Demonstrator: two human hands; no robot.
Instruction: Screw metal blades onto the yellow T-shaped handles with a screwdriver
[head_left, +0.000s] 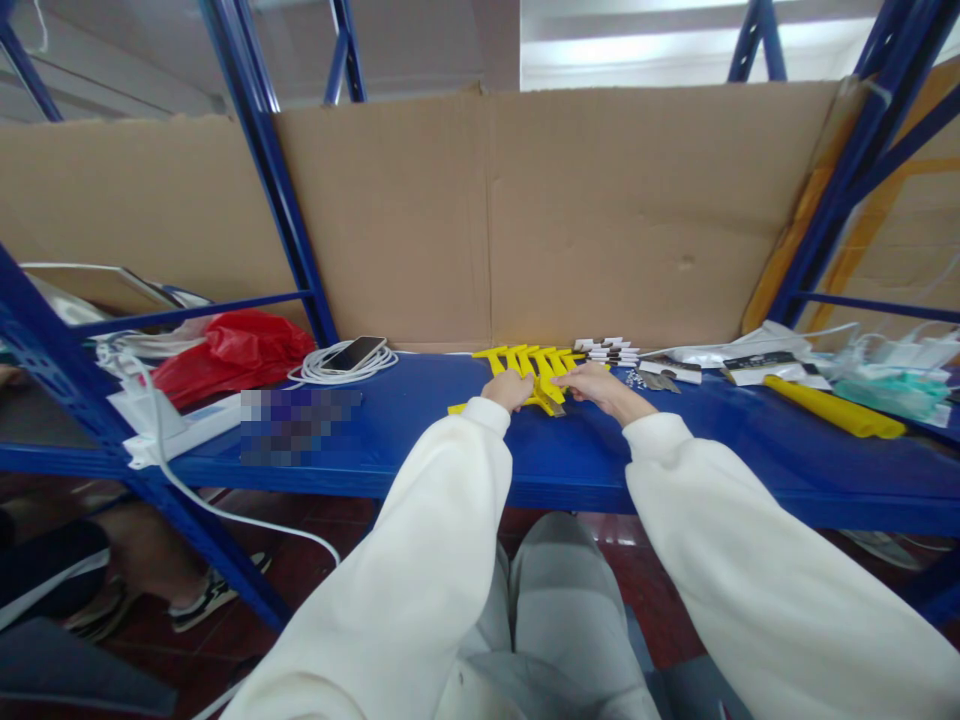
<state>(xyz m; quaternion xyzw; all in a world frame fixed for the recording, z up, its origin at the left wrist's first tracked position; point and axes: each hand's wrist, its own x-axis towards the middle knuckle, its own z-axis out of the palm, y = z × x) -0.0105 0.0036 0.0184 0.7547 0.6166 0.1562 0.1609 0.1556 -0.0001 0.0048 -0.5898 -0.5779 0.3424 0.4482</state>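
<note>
My left hand (508, 389) is closed around a yellow T-shaped plastic scraper (547, 396), with a dark metal edge at its near end. Beside it, my right hand (598, 386) has its fingers pinched at the scraper's right side; any small part between them is too small to make out. Just behind my hands lies a row of several similar yellow scrapers (525, 357). To the right of my right hand are flat grey metal blades (658, 381) and a scatter of small silvery pieces (634, 379).
Small white boxes (609, 351) stand behind the blades. Rightward lie a yellow roll (832, 408) and plastic bags (892, 385). Leftward are a phone (358, 352) on a coiled white cable (315, 372), a red bag (232, 355) and a power strip (202, 425). Cardboard (600, 210) walls the back.
</note>
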